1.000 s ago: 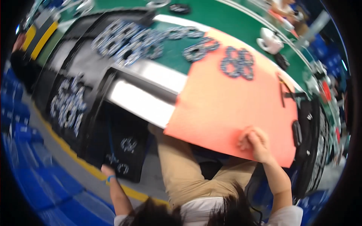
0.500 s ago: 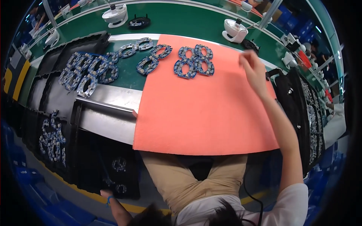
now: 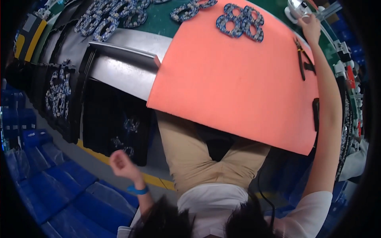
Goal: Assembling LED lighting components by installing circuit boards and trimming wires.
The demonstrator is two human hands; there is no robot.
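Note:
At the far right, my right hand (image 3: 310, 28) reaches past the mat, its fingers bent against a white rounded device (image 3: 293, 14) with a shiny bowl-like top. My left hand (image 3: 124, 164), a blue band on its wrist, hangs low at the left, off the table. Its fingers are curled in and nothing shows in them. Close by is a black bin (image 3: 101, 115) with a few small boards (image 3: 131, 124) inside. A panel of blue ring-shaped circuit boards (image 3: 240, 22) lies on the orange mat (image 3: 230, 79).
Pliers (image 3: 301, 59) and a black-handled tool (image 3: 316, 113) lie along the mat's right edge, beside my forearm. More ring boards (image 3: 107, 18) are piled at the far left. A metal ledge (image 3: 123, 75) adjoins the mat. Blue crates (image 3: 79, 190) stand lower left.
The view has tilted down and turned. My right hand has moved from above the mat's far right to the white device. My left hand has come further into view, fingers curled.

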